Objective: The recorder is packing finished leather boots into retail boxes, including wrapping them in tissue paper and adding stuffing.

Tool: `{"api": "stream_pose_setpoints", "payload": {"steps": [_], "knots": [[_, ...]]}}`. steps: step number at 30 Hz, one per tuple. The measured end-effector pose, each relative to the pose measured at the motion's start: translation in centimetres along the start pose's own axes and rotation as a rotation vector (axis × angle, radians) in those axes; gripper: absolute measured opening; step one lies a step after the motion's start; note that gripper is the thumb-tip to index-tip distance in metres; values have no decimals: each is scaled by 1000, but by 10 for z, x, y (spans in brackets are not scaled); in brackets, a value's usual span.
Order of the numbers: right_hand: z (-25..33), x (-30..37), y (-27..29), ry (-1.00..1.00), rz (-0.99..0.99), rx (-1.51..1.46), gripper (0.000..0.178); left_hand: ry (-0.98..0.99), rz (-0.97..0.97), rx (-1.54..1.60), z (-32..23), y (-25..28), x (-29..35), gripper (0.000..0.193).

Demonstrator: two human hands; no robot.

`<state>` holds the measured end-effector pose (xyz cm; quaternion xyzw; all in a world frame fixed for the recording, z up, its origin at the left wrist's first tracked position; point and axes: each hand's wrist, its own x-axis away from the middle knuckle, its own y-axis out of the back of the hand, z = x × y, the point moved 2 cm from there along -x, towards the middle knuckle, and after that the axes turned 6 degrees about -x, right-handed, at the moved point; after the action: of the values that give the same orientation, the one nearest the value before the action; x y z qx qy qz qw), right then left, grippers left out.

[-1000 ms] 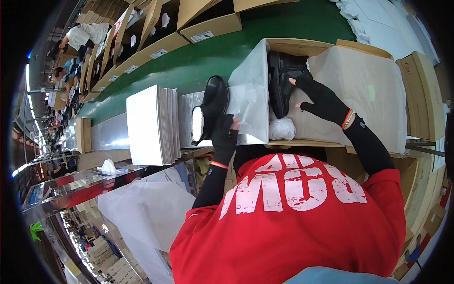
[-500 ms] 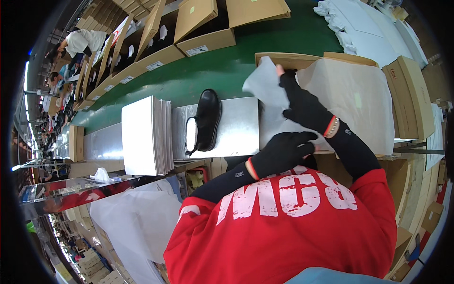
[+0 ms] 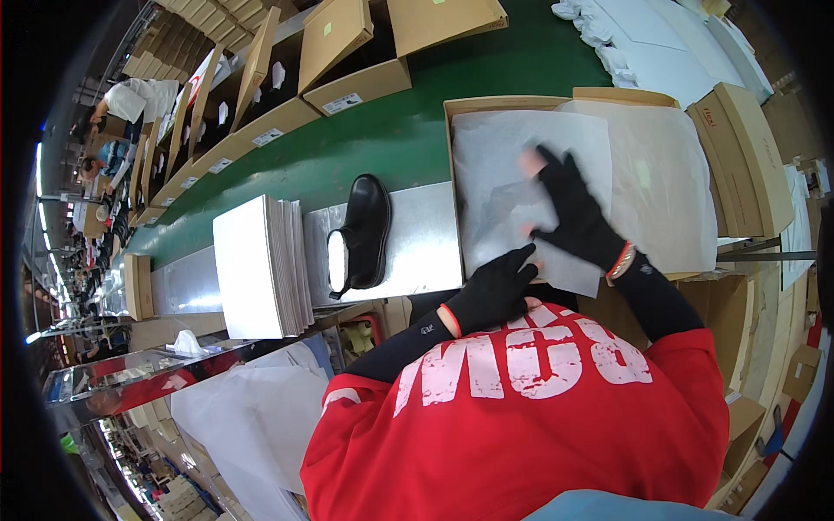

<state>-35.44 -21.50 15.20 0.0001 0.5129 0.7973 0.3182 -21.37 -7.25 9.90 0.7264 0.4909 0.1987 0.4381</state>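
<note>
A sheet of white tissue paper (image 3: 486, 143) lies over the inside of an open cardboard box (image 3: 450, 143), and something dark shows faintly through it. My right hand (image 3: 575, 208), in a black glove with bare fingertips, is spread over this sheet, its fingertips smeared by motion. At the box's near edge is my left hand (image 3: 497, 291), gloved alike, fingers stretched out and apart, nothing seen in it. More tissue (image 3: 656, 165) covers the box's right part. A black ankle boot (image 3: 367, 230) lies on the metal surface left of the box.
Left of the boot stands a stack of white sheets (image 3: 252, 269). Open shoe boxes (image 3: 356, 91) line the far side of the green table (image 3: 469, 69). A closed box (image 3: 738, 161) leans at the right. Loose white paper (image 3: 252, 408) hangs at the lower left.
The tissue sheet that my right hand held up at its left corner now lies flat over the box. My right hand has let go and moved right and nearer. The view has shifted slightly.
</note>
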Motion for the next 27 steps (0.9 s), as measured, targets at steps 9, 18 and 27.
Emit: {"api": "stream_pose_setpoints", "payload": {"steps": [9,18,27], "knots": [[-55,19,-21,-152,364,337,119,135,14,131,12,16,12,40],[-49,50,-11,-252,604,530,114,76,-41,196,22,34,12,32],[36,36,-25,29,420,-455,82,725,-1066,-393,234,209,222,17]]}}
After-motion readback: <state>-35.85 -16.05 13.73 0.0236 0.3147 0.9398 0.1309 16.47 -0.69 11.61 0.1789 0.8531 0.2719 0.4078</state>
